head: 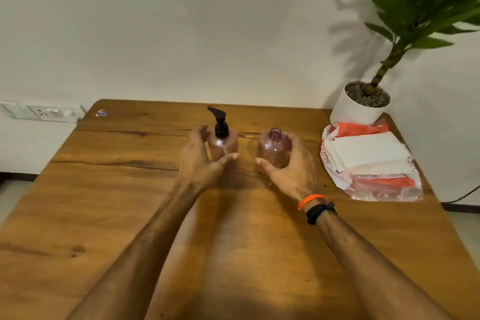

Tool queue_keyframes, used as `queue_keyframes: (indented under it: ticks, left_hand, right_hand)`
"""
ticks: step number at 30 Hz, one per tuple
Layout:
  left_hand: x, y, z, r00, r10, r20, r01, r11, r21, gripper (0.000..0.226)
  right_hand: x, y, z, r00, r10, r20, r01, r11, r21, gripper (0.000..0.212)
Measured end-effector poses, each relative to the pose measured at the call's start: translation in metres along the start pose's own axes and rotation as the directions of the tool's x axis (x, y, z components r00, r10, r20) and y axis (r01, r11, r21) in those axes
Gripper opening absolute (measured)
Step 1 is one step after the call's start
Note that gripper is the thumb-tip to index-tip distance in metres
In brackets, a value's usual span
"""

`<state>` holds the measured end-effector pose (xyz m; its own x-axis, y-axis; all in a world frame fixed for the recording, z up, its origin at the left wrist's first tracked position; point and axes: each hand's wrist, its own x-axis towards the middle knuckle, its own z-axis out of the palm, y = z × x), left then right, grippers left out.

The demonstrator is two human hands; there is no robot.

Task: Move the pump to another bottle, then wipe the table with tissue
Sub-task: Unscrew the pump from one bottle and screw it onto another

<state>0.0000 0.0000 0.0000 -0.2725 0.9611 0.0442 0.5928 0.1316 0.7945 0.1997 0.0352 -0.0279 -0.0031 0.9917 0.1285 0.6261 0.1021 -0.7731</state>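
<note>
Two clear pink bottles stand upright on the wooden table point(130, 189), near its far edge and a little apart from each other; the left bottle point(225, 147) carries the black pump point(219, 121), its spout pointing far-left and its dip tube visible through the wall; the right bottle point(272, 149) has an open neck with no cap; neither bottle shows visible liquid. The left hand point(200, 161) cups the left bottle from its left side, fingers curled behind and thumb in front; firm contact cannot be told. The right hand point(291, 163) wraps the right bottle from its right side in a wide curl, thumb in front. At the right edge lies a plastic packet point(374, 187) holding a stack of white tissue point(368, 150); just beyond it stands a white pot point(355, 112) filled with pebbles, holding a green plant point(420, 2).
</note>
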Motion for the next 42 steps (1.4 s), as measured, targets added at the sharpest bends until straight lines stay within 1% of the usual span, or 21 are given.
queue_keyframes:
  ticks: [2, 5, 8, 11, 16, 20, 23, 25, 30, 33, 34, 35, 37, 40, 42]
  left_hand:
    - [0.003, -0.006, 0.006, 0.999, 0.025, -0.025, -0.026, 0.999, -0.044, 0.097]
    - [0.007, -0.016, 0.014, 0.999, 0.017, -0.04, -0.02, 0.996, -0.089, 0.088]
    - [0.006, -0.021, 0.02, 0.999, 0.016, -0.047, -0.022, 0.991, -0.132, 0.079]
    - [0.005, -0.027, 0.024, 0.997, 0.027, -0.079, -0.041, 0.984, -0.174, 0.075]
    - [-0.009, -0.032, 0.027, 0.992, 0.039, -0.118, -0.059, 0.983, -0.176, 0.079]
    - [-0.029, -0.035, 0.031, 0.991, 0.028, -0.134, -0.056, 0.977, -0.205, 0.08]
    - [-0.044, -0.035, 0.031, 0.989, 0.046, -0.14, -0.076, 0.974, -0.216, 0.074]
    - [-0.052, -0.035, 0.03, 0.989, 0.047, -0.138, -0.078, 0.971, -0.228, 0.075]
    - [-0.061, -0.034, 0.029, 0.99, 0.053, -0.131, -0.083, 0.969, -0.234, 0.078]
    - [-0.064, -0.034, 0.032, 0.987, 0.054, -0.149, -0.09, 0.965, -0.247, 0.078]
    - [-0.065, -0.035, 0.032, 0.987, 0.053, -0.152, -0.092, 0.963, -0.255, 0.079]
    - [-0.065, -0.037, 0.033, 0.986, 0.053, -0.156, -0.094, 0.959, -0.266, 0.08]
    - [-0.065, -0.039, 0.034, 0.985, 0.057, -0.161, -0.103, 0.952, -0.289, 0.081]
    - [-0.063, -0.042, 0.035, 0.984, 0.069, -0.164, -0.118, 0.942, -0.313, 0.082]
    - [-0.062, -0.046, 0.036, 0.982, 0.072, -0.174, -0.128, 0.934, -0.332, 0.083]
  right_hand:
    - [0.003, 0.004, 0.005, 0.998, -0.025, -0.05, 0.027, 0.999, 0.041, 0.078]
    - [0.007, 0.015, 0.012, 0.997, -0.03, -0.073, 0.035, 0.997, 0.073, 0.081]
    - [0.006, 0.019, 0.015, 0.992, -0.071, -0.108, 0.079, 0.994, 0.073, 0.082]
    - [0.007, 0.02, 0.017, 0.987, -0.081, -0.136, 0.092, 0.992, 0.082, 0.083]
    - [0.0, 0.022, 0.016, 0.985, -0.092, -0.145, 0.11, 0.986, 0.122, 0.085]
    - [-0.015, 0.026, 0.012, 0.979, -0.108, -0.173, 0.13, 0.984, 0.123, 0.078]
    - [-0.028, 0.029, 0.007, 0.976, -0.114, -0.186, 0.137, 0.984, 0.112, 0.073]
    - [-0.036, 0.032, 0.003, 0.975, -0.121, -0.187, 0.143, 0.984, 0.108, 0.072]
    - [-0.044, 0.033, -0.004, 0.983, -0.117, -0.143, 0.13, 0.988, 0.081, 0.084]
    - [-0.049, 0.032, -0.009, 0.99, -0.096, -0.098, 0.107, 0.989, 0.107, 0.098]
    - [-0.052, 0.03, -0.01, 0.99, -0.088, -0.107, 0.102, 0.986, 0.129, 0.102]
    - [-0.055, 0.027, -0.012, 0.985, -0.1, -0.142, 0.121, 0.982, 0.144, 0.103]
    - [-0.062, 0.02, -0.017, 0.945, -0.187, -0.267, 0.228, 0.965, 0.13, 0.092]
    - [-0.071, 0.0, -0.024, 0.827, -0.367, -0.426, 0.418, 0.908, 0.029, 0.07]
    - [-0.074, -0.015, -0.026, 0.771, -0.444, -0.456, 0.494, 0.87, -0.011, 0.058]
